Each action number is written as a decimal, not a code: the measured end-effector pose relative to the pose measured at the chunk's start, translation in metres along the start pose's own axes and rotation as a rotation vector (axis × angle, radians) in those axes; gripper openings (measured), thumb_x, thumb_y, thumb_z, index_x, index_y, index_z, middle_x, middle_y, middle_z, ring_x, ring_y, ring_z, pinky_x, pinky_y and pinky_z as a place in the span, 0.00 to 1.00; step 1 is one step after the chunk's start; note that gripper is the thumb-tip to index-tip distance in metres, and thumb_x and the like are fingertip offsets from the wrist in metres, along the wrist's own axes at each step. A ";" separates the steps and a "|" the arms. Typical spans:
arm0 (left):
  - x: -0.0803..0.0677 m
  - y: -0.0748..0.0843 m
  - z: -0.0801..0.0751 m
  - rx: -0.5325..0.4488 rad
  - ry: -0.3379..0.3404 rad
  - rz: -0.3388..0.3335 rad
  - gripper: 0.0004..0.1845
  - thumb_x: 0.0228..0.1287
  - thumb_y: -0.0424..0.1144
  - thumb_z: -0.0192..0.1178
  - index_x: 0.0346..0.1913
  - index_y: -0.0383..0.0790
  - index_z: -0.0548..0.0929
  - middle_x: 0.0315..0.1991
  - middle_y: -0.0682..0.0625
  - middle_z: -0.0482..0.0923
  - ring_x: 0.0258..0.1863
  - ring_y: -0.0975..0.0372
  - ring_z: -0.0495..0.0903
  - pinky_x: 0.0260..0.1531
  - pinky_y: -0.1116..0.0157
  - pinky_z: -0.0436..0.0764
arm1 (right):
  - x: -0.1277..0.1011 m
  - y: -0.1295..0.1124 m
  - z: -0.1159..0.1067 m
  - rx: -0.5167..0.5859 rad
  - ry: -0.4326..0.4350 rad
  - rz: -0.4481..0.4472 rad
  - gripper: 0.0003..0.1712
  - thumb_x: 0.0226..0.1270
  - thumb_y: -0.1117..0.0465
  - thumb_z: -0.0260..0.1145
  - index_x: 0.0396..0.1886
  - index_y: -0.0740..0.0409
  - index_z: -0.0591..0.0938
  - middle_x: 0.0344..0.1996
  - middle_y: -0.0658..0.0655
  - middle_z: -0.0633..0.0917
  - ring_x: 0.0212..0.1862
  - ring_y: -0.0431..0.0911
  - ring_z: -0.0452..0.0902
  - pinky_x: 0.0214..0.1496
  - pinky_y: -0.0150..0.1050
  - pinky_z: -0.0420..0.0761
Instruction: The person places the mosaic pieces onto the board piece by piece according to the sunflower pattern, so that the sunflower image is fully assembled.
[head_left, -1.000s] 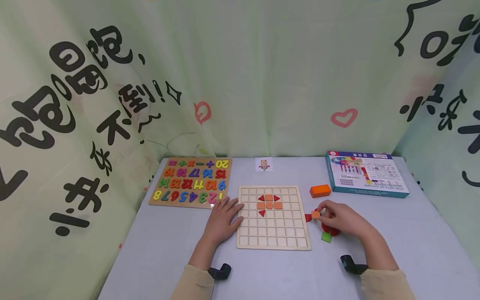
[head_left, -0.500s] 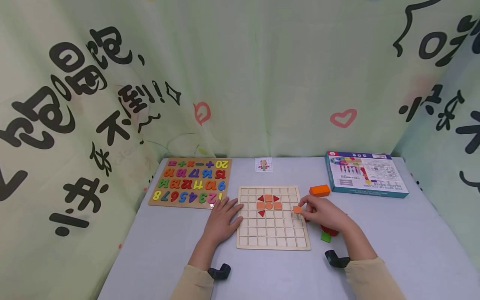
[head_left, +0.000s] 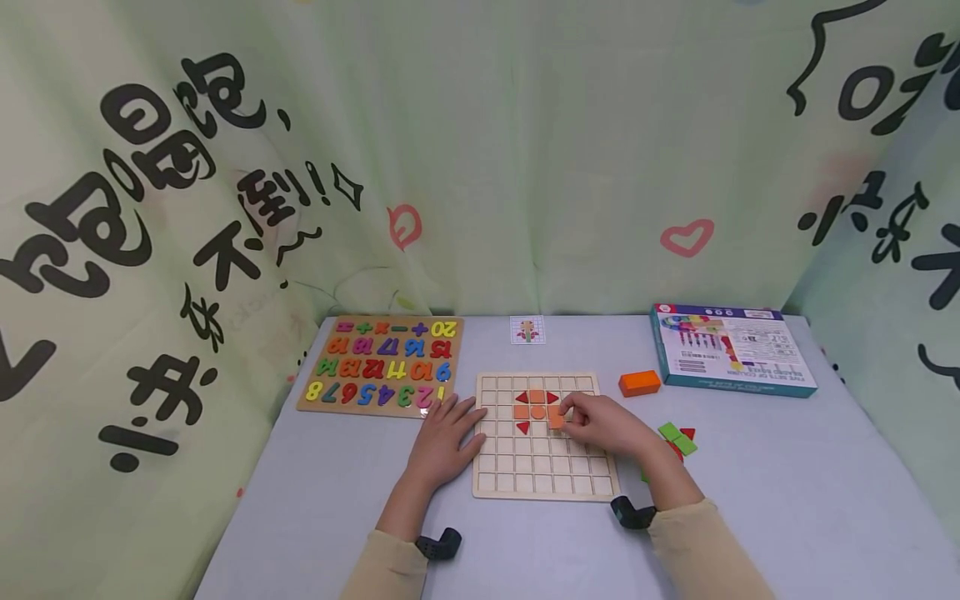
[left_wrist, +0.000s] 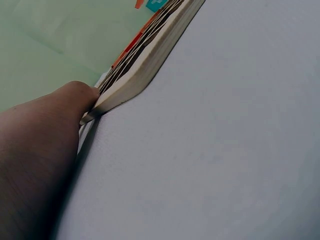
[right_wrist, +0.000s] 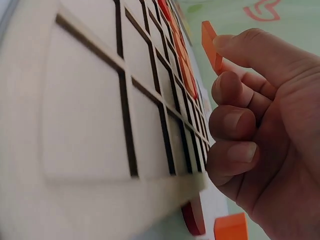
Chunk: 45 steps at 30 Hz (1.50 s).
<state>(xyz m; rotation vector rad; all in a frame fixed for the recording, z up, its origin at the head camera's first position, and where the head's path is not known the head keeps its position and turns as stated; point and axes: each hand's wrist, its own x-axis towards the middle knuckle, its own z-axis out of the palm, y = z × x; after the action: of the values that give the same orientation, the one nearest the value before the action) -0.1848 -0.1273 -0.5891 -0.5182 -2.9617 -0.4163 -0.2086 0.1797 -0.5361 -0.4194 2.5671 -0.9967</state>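
Carried from right of the grid board (head_left: 545,487) to frame centre, small orange square tile (head_left: 557,421) now pinched at its edges in right hand (head_left: 603,425); likely light, rigid, smooth wood; left hand (head_left: 444,442) flat, steadying board edge.

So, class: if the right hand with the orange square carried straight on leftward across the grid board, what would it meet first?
Probably the red triangle on the grid board; the right hand pinches the orange square just right of it, though height above the board is unclear.

pale green curtain (head_left: 525,150) with black lettering and pink hearts, apparently cloth, behind a grey-blue table (head_left: 825,467)
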 end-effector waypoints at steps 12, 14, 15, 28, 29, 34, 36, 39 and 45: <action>0.001 -0.001 0.001 0.001 -0.010 0.001 0.27 0.70 0.62 0.51 0.69 0.62 0.73 0.73 0.58 0.66 0.78 0.55 0.56 0.77 0.48 0.54 | 0.010 -0.012 0.018 -0.033 -0.004 0.017 0.11 0.64 0.53 0.70 0.45 0.47 0.81 0.23 0.48 0.76 0.29 0.43 0.72 0.29 0.33 0.69; 0.001 -0.001 0.001 0.002 -0.008 0.003 0.27 0.70 0.62 0.51 0.69 0.62 0.73 0.73 0.58 0.66 0.78 0.55 0.56 0.77 0.48 0.54 | 0.010 -0.013 0.019 -0.045 -0.001 0.019 0.11 0.64 0.53 0.70 0.44 0.47 0.81 0.23 0.48 0.76 0.29 0.43 0.71 0.29 0.33 0.69; 0.001 -0.001 0.001 0.003 -0.008 0.003 0.27 0.70 0.62 0.51 0.69 0.62 0.73 0.73 0.58 0.66 0.78 0.55 0.56 0.77 0.48 0.54 | 0.010 -0.013 0.019 -0.050 0.000 0.018 0.11 0.64 0.53 0.70 0.44 0.47 0.81 0.23 0.48 0.76 0.29 0.43 0.71 0.29 0.33 0.68; 0.001 0.000 -0.001 0.004 -0.018 0.006 0.27 0.71 0.61 0.50 0.69 0.61 0.73 0.74 0.58 0.66 0.78 0.55 0.55 0.77 0.48 0.53 | 0.012 -0.014 0.026 -0.127 0.056 0.040 0.12 0.62 0.52 0.71 0.44 0.44 0.81 0.22 0.48 0.75 0.27 0.42 0.71 0.29 0.35 0.68; 0.001 -0.001 -0.001 0.005 -0.021 0.004 0.27 0.71 0.61 0.50 0.69 0.61 0.73 0.74 0.58 0.65 0.78 0.55 0.55 0.77 0.49 0.53 | 0.012 -0.015 0.027 -0.131 0.060 0.041 0.12 0.62 0.51 0.72 0.44 0.44 0.81 0.22 0.48 0.75 0.28 0.42 0.71 0.29 0.35 0.68; 0.001 -0.001 -0.001 0.006 -0.028 0.002 0.27 0.71 0.62 0.49 0.69 0.62 0.72 0.74 0.59 0.65 0.78 0.56 0.54 0.78 0.49 0.52 | 0.011 -0.017 0.029 -0.148 0.077 0.049 0.13 0.62 0.51 0.72 0.45 0.43 0.82 0.22 0.48 0.75 0.29 0.42 0.70 0.30 0.36 0.67; 0.001 -0.001 -0.001 0.003 -0.028 0.002 0.27 0.71 0.62 0.49 0.69 0.61 0.72 0.74 0.58 0.65 0.78 0.56 0.54 0.78 0.49 0.52 | 0.011 -0.016 0.030 -0.147 0.079 0.055 0.13 0.62 0.50 0.72 0.46 0.42 0.82 0.22 0.49 0.75 0.29 0.42 0.70 0.30 0.36 0.67; 0.000 -0.001 -0.001 -0.001 -0.028 0.001 0.27 0.71 0.62 0.49 0.69 0.61 0.73 0.74 0.58 0.65 0.78 0.56 0.55 0.78 0.49 0.52 | 0.011 -0.015 0.031 -0.140 0.081 0.061 0.13 0.63 0.51 0.71 0.46 0.42 0.82 0.22 0.49 0.75 0.29 0.43 0.70 0.30 0.36 0.67; 0.001 -0.001 0.000 -0.002 -0.031 -0.002 0.27 0.71 0.62 0.49 0.69 0.61 0.72 0.74 0.59 0.65 0.78 0.56 0.54 0.78 0.50 0.51 | 0.007 -0.012 0.027 -0.109 0.082 0.049 0.13 0.65 0.51 0.69 0.48 0.42 0.82 0.24 0.48 0.76 0.31 0.43 0.71 0.32 0.36 0.69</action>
<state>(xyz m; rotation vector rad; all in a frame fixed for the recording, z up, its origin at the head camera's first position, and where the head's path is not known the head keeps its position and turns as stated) -0.1857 -0.1281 -0.5893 -0.5261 -2.9922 -0.4145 -0.2014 0.1525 -0.5477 -0.3492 2.7003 -0.8770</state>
